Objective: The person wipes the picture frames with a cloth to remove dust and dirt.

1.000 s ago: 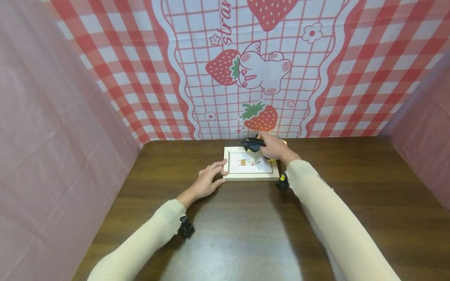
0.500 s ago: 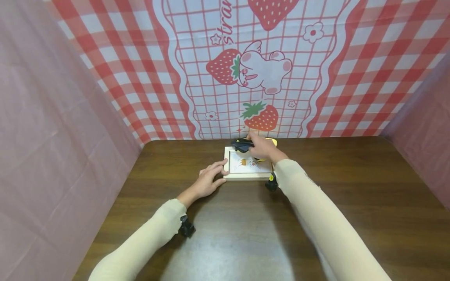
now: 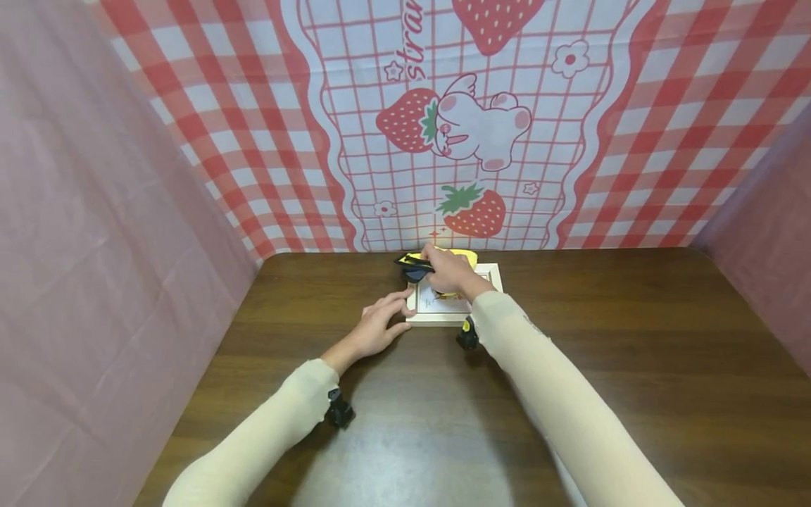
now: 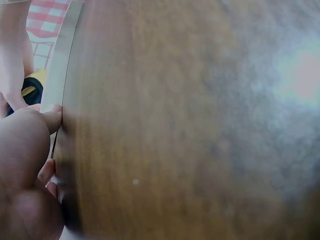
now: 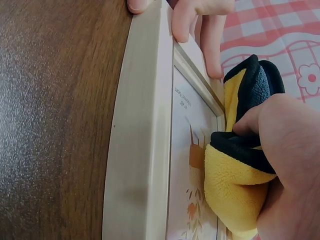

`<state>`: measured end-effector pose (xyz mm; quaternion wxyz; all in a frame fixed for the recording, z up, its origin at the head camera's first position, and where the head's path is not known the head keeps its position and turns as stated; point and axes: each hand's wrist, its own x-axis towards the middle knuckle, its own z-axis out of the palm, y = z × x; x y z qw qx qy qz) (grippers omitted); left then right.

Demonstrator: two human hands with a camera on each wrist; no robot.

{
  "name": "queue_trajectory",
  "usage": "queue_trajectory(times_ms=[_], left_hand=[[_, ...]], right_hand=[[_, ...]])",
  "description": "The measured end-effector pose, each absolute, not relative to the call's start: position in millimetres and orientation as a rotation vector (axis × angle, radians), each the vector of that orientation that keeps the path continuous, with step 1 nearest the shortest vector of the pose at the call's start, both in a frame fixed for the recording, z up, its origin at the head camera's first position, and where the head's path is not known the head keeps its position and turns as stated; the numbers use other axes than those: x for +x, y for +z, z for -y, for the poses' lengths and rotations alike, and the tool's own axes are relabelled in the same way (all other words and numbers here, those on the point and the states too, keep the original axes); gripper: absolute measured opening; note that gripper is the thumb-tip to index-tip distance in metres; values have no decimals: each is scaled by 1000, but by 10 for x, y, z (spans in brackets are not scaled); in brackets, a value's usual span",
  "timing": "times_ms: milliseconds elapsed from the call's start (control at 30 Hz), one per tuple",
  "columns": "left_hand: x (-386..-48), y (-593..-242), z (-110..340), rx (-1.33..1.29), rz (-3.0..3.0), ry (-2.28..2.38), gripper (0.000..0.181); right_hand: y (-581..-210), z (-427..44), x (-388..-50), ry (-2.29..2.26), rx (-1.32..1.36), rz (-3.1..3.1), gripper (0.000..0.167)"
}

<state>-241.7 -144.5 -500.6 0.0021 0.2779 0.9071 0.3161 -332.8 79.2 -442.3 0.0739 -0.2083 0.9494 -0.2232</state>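
A pale wooden picture frame (image 3: 437,320) lies flat near the table's far edge, with a printed picture (image 5: 192,130) of a small animal and plants inside. My left hand (image 3: 378,325) holds the frame's left end, its fingers over the rail and its thumb at the near corner. My right hand (image 3: 451,273) grips a bunched yellow and dark grey cloth (image 5: 232,185) with black edging. The cloth is on the far left part of the frame, by the far rail. The right hand and cloth hide part of the picture in the head view.
The brown wooden table (image 3: 393,422) stretches to both sides and toward me. Behind its far edge hangs a red and white checked cloth (image 3: 285,141) with strawberries. Pink curtains (image 3: 95,246) hang at left and right.
My right hand has moved left along the far side of the frame with the cloth, uncovering the frame's right end. The left hand and the frame stay in place.
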Motion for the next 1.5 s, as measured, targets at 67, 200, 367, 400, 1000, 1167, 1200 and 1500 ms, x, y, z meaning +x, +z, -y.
queue_trajectory(times_ms=[67,200,367,400,1000,1167,1200,1500], left_hand=[[-2417,-5009,1446,874,-2851,989,14],[-2413,-5010,1453,866,-2855,993,16],[-2415,-5017,1450,866,-2860,993,15],[-2417,-5019,1447,869,-2861,991,15],[-2402,-5016,1432,861,-2849,1018,14],[-2396,-5002,1440,853,-2840,1014,14],[-2396,-5001,1441,853,-2838,1012,14],[-2400,-4996,1431,873,-2838,1010,12]], right_hand=[[-4421,-783,-3323,-664,-624,-2856,39],[-4417,-776,-3317,-675,-625,-2858,40],[-4428,-792,-3317,-695,-630,-2848,42],[-4435,-804,-3321,-698,-631,-2846,42],[-5185,-1335,-4085,-708,-678,-2864,40],[-5063,-1528,-3997,-747,-656,-2833,40],[-4984,-1573,-3946,-739,-653,-2821,40],[-4666,-1765,-3672,-696,-552,-2880,36]])
